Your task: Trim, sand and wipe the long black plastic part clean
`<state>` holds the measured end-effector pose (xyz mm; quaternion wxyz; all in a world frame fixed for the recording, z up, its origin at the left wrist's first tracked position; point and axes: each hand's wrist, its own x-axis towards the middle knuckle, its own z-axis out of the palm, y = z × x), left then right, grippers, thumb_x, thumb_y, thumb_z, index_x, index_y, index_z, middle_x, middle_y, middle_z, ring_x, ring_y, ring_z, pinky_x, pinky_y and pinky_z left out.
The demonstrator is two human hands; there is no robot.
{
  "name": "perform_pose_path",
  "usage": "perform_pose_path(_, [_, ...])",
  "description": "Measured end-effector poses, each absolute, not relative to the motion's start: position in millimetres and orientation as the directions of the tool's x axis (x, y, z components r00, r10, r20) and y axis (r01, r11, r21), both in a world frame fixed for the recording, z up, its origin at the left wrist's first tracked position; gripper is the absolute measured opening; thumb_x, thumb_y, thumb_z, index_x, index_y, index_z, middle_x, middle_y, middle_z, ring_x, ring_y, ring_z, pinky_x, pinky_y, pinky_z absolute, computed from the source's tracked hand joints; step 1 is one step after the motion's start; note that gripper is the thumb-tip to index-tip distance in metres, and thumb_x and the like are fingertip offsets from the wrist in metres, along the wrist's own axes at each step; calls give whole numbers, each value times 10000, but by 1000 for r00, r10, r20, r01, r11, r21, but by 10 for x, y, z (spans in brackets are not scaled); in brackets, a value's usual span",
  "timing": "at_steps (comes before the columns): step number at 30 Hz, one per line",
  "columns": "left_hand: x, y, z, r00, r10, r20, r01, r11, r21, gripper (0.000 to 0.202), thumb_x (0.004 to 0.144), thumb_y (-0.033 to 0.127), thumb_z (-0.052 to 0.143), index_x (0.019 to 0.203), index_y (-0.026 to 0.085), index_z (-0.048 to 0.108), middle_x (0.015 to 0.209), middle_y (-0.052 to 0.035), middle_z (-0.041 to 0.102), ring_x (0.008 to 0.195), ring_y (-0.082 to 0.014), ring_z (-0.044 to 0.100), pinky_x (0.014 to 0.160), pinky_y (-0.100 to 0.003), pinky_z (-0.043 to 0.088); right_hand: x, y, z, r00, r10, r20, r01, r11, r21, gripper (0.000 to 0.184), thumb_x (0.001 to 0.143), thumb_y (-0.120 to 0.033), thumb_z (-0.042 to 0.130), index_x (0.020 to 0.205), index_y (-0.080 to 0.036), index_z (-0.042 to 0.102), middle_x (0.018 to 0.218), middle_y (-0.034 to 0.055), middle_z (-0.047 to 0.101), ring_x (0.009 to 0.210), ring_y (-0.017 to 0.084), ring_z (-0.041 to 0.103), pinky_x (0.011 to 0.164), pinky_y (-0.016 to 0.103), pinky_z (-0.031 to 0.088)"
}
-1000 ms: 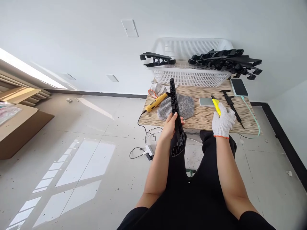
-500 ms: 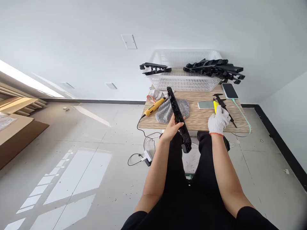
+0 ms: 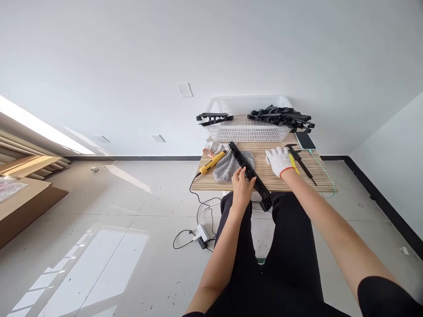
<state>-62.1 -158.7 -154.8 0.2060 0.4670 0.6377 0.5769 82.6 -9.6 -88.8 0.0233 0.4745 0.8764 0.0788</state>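
Note:
My bare left hand [image 3: 243,187] grips a long black plastic part [image 3: 249,171] with a ribbed inner side. It tilts over the table's front edge, its upper end above a grey cloth [image 3: 224,169]. My right hand [image 3: 279,161], in a white knit glove with an orange cuff, lies with fingers spread over the spot of a grey-green block, which it mostly hides. Whether the fingers press on the block I cannot tell. Right beside this hand lies a yellow tool [image 3: 293,164], partly covered by the wrist, and then a black caliper [image 3: 302,163].
A white basket [image 3: 249,133] with several black plastic parts [image 3: 280,118] stands at the table's back. A yellow corded tool [image 3: 212,163] and a white glove [image 3: 214,146] lie left. A phone [image 3: 305,141] with a green cable lies right. A power strip [image 3: 202,232] sits on the floor.
My right hand has let go of the yellow tool beside the caliper and moved left over the block. My left hand still holds the black part, now lower and more slanted. The view has tilted up.

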Motion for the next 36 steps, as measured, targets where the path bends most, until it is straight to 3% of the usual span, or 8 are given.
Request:
perform_pose_path(4, [-633, -1597, -1558, -442, 827, 346, 407, -159, 900, 515, 937, 483, 687, 1372, 231, 575, 1494, -191, 458, 1486, -337, 419, 1259, -555, 323, 700, 40, -804, -596, 802, 42, 799, 586, 134, 627, 970, -108, 397, 1596, -112, 432, 1396, 195, 648, 1324, 321, 530, 1187, 494, 275])
perform_pose_path(8, [-649, -1798, -1582, -468, 815, 343, 326, -202, 924, 476, 1013, 527, 542, 1391, 237, 523, 1502, -186, 429, 1453, -293, 436, 1169, -489, 442, 735, -22, -906, -564, 820, 93, 825, 557, 96, 601, 970, -162, 434, 1571, -151, 457, 1464, 178, 582, 1349, 303, 489, 1156, 415, 331])
perform_pose_path(12, [-556, -2161, -1760, -548, 801, 240, 202, -152, 968, 419, 1041, 526, 463, 1355, 251, 494, 1361, -146, 516, 1268, -256, 545, 1066, -454, 508, 763, 69, -946, -524, 852, 22, 850, 521, 74, 635, 936, -217, 514, 1564, -150, 449, 1578, 203, 455, 1395, 347, 457, 1117, 455, 395])
perform_pose_path(18, [-397, -2298, -1911, -288, 924, 252, 267, -175, 948, 456, 964, 522, 598, 1329, 268, 496, 1215, -114, 556, 1094, -260, 616, 960, -445, 548, 432, 569, -723, -455, 870, -188, 869, 480, 118, 821, 707, -232, 820, 1473, -85, 564, 1415, 291, 557, 1262, 423, 585, 1002, 526, 497])
perform_pose_path(23, [-358, -2306, -1960, -149, 940, 308, 283, -258, 924, 567, 939, 575, 627, 1404, 282, 487, 1288, -141, 514, 1061, -276, 622, 912, -464, 570, 228, 691, -613, -426, 869, -250, 873, 468, 139, 594, 710, -251, 852, 1238, -18, 709, 1174, 277, 672, 1122, 413, 659, 929, 561, 524])
perform_pose_path(27, [-316, -2341, -1981, -25, 956, 294, 344, -267, 900, 775, 804, 647, 774, 1446, 300, 514, 1338, -142, 475, 1014, -263, 610, 889, -469, 598, 258, 531, -688, -506, 859, -81, 853, 512, 98, 511, 881, -243, 701, 1350, -54, 633, 1373, 316, 573, 1276, 417, 569, 1016, 571, 478])
perform_pose_path(31, [-287, -2330, -1944, -24, 981, 194, 443, -163, 881, 626, 893, 623, 691, 1441, 349, 559, 1286, -97, 505, 943, -211, 625, 928, -448, 598, 395, 294, -880, -568, 817, 97, 820, 572, -10, 380, 1016, -163, 410, 1340, -152, 608, 1483, 208, 513, 1398, 324, 441, 1084, 455, 422])
perform_pose_path(36, [-283, -2344, -1900, -112, 975, 194, 468, -120, 875, 576, 922, 580, 674, 1426, 311, 597, 1201, -87, 556, 916, -198, 637, 891, -391, 591, 738, -231, -1172, -377, 875, 304, 851, 457, -259, 531, 965, -244, 540, 1478, -130, 463, 1497, 195, 505, 1312, 319, 515, 1047, 416, 461])
